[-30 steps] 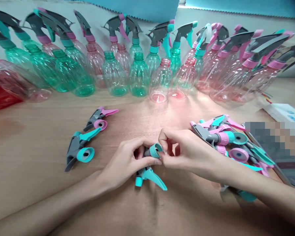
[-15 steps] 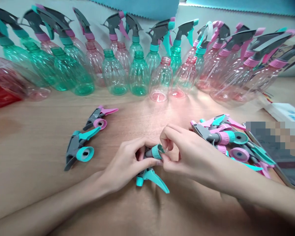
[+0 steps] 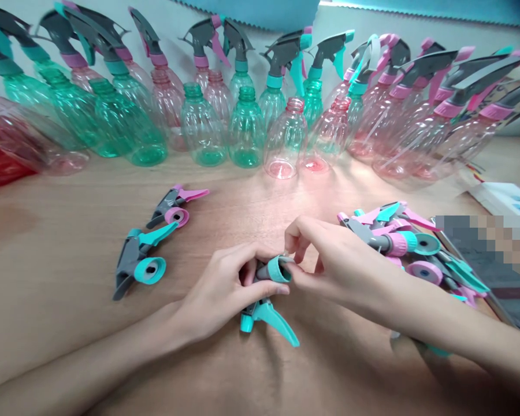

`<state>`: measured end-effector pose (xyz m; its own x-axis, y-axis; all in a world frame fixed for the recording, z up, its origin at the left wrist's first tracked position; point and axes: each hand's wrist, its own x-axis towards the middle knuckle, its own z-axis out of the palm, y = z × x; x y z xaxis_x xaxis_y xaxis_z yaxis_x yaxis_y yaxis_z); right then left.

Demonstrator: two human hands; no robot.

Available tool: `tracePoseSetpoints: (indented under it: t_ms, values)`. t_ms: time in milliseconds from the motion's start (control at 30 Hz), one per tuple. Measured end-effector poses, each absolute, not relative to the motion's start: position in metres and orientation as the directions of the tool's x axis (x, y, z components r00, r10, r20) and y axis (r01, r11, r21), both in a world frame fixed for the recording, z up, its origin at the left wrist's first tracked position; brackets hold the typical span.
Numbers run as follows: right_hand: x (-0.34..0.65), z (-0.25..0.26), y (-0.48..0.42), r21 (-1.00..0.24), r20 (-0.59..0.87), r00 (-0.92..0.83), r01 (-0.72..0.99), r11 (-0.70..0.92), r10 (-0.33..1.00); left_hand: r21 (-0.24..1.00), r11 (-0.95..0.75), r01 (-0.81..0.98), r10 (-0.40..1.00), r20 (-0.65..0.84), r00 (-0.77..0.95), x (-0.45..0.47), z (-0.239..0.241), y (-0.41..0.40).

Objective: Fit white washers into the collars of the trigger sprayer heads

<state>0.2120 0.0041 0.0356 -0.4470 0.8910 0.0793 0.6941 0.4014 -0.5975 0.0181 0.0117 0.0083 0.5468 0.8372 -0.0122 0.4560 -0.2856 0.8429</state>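
Observation:
My left hand [image 3: 231, 283] is closed around a grey spray trigger head with a turquoise trigger [image 3: 277, 325]. Its turquoise collar [image 3: 279, 269] faces right, with the open end toward my other hand. At that opening, the bent thumb and fingers of my right hand [image 3: 318, 254] are drawn together, touching the rim. Whatever they pinch, if anything, is too small or hidden to make out. To the left lie two loose spray heads, one with a turquoise collar [image 3: 149, 270] and one with a pink collar [image 3: 177, 217].
A pile of pink and turquoise spray heads [image 3: 396, 242] lies on the right, partly behind my right forearm. Beside it is a phone [image 3: 502, 289]. Rows of green bottles [image 3: 247, 130] and pink bottles [image 3: 285, 138], several with spray heads on, line the back. Red material [image 3: 4, 162] sits far left.
The fingers of my right hand have moved closer against the collar's opening, with the thumb now at its rim. My left hand keeps the spray head nearly in place.

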Motion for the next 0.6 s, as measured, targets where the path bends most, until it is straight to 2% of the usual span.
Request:
tracePoseSetpoints:
  t_ms: [133, 200, 333, 367, 433, 600]
  values:
    - [0.214, 0.037, 0.006, -0.675, 0.083, -0.411, 0.647, 0.355, 0.908, 0.868, -0.221, 0.445, 0.868, -0.033, 0.496, 0.019, 0.008, 0.012]
    - [0.217, 0.04, 0.008, -0.676, 0.102, -0.403, 0.643, 0.361, 0.909, 0.884, -0.188, 0.428, 0.878, -0.044, 0.476, 0.019, 0.007, 0.013]
    - [0.225, 0.05, 0.015, -0.476, 0.334, -0.207, 0.805, 0.354, 0.92, 0.907, -0.138, 0.398, 0.884, -0.069, 0.463, 0.017, 0.006, 0.013]
    - [0.227, 0.053, 0.017, -0.462, 0.374, -0.169, 0.819, 0.341, 0.912, 0.911, -0.131, 0.391, 0.881, -0.074, 0.467, 0.017, 0.006, 0.013]
    - [0.231, 0.059, 0.019, -0.535, 0.352, -0.166, 0.772, 0.343, 0.921, 0.917, -0.123, 0.379, 0.878, -0.078, 0.472, 0.016, 0.005, 0.013]
    - [0.232, 0.064, 0.015, -0.853, 0.067, -0.354, 0.465, 0.238, 0.933, 0.925, -0.114, 0.363, 0.874, -0.08, 0.479, 0.017, 0.003, 0.014]
